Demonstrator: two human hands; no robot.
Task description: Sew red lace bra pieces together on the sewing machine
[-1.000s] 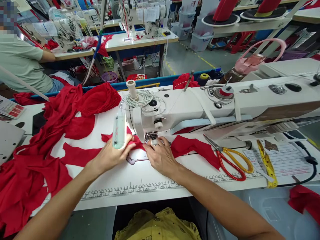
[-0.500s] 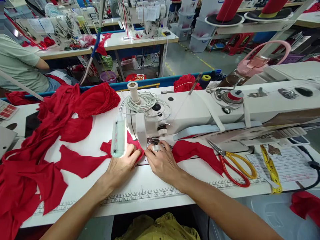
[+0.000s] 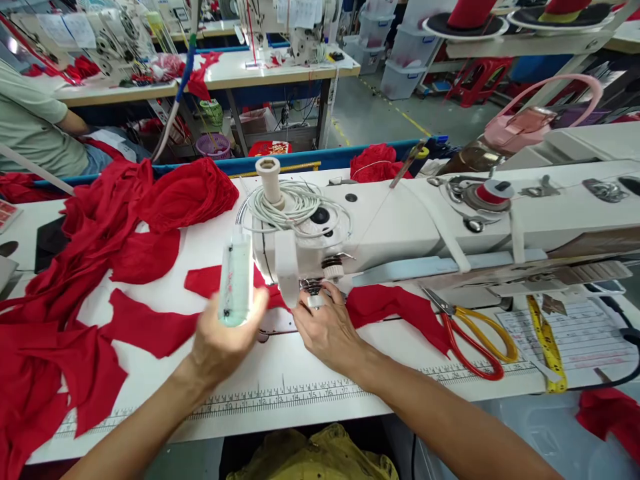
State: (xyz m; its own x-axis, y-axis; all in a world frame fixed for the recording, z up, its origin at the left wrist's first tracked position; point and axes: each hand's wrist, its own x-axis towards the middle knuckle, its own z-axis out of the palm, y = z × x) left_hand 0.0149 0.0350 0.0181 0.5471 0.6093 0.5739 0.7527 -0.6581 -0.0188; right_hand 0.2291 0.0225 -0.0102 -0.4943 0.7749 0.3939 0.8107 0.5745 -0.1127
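Strip [image 3: 380,303] ran left-right under foot [image 3: 313,288]; right hand [image 3: 327,330] nearer, grip flat on strip; left hand [image 3: 225,343] blurred, grip untellable.

We see a bright, evenly lit hall. The light falls from overhead and leaves only soft, short shadows under the arm of the sewing machine [image 3: 400,227]. The small lamp [image 3: 235,277] on its head glows pale, nearly washed out. Our left hand [image 3: 220,347] is smeared by motion blur, its fingers indistinct, while the white desk [image 3: 390,353] stays sharp. Toward the edges the wide lens bends straight lines, so the printed ruler [image 3: 300,393] bows.
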